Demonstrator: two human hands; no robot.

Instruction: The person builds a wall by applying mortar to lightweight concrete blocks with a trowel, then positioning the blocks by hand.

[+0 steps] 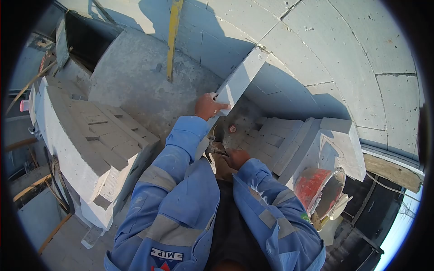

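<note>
My left hand point(210, 106) is closed around the near end of a long pale block point(242, 79), with the fingers over its corner. The block's far end meets the curving block wall point(334, 54). Lower down, in front of my body, my right hand point(236, 158) is closed around the dark handle of a tool point(219, 152). The tool's head lies in shadow near my legs, and I cannot make out its kind. A small reddish round object point(232, 128) lies on the floor beyond my right hand.
Stacked grey blocks point(104, 131) stand on the left, and more blocks point(275, 140) on the right. A red-stained bucket point(312, 187) sits at the right. A yellow level point(173, 40) leans against the wall. At upper left is a dark opening point(88, 40).
</note>
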